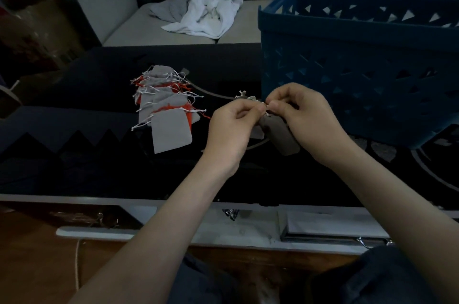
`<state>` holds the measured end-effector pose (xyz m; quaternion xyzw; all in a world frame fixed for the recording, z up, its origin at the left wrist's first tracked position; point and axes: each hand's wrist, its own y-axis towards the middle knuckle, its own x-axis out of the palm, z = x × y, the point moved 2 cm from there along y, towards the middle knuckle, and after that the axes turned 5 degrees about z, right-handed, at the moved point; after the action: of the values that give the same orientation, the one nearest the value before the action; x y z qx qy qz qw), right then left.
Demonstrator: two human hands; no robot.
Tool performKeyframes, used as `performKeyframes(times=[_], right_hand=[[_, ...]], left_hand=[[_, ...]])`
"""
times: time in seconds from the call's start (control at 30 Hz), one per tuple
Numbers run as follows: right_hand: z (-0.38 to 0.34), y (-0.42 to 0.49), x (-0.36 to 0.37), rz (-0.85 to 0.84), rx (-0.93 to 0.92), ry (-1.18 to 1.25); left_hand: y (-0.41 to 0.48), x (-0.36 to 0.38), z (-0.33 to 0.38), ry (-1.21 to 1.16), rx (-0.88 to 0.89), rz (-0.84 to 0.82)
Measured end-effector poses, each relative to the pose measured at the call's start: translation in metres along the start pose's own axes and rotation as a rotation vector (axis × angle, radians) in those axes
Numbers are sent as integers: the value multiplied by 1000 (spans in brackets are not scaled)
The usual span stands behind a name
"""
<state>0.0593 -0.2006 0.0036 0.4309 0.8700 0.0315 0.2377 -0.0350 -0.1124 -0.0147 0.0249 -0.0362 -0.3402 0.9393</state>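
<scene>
Pouch (283, 137) is held above the table (99, 167), with the basket (360, 75) at 2 o'clock from it. Long axis runs 11-to-5: mouth end at 11, closed bottom hanging toward 5.

Left hand (231, 127) pinches the mouth from the 9 side, thumb and forefinger closed on it, other fingers curled. Right hand (303, 117) pinches it the same way from the 3 side. Fingertips nearly meet.

Knotted cord ends (248, 98) stick out toward 10. Pouch pile (166, 102) lies at 9 of the hands, apart. Towel (211, 13) at 12, on the sofa.
</scene>
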Motion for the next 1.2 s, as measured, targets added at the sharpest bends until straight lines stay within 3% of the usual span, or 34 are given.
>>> performKeyframes(times=[0.27,0.5,0.7,0.87,1.2], right_hand=[[-6,1,-9,-213,326,432],[-2,2,-9,-248,427,392],[-4,1,-12,-233,409,413],[-5,-2,-11,-155,390,379],[-10,-5,-7,-123,107,160]], left_hand=[[-1,1,3,25,132,19],[-1,4,1,41,178,21],[0,3,4,111,244,-27],[-2,3,6,264,346,32],[-1,0,5,349,379,142]])
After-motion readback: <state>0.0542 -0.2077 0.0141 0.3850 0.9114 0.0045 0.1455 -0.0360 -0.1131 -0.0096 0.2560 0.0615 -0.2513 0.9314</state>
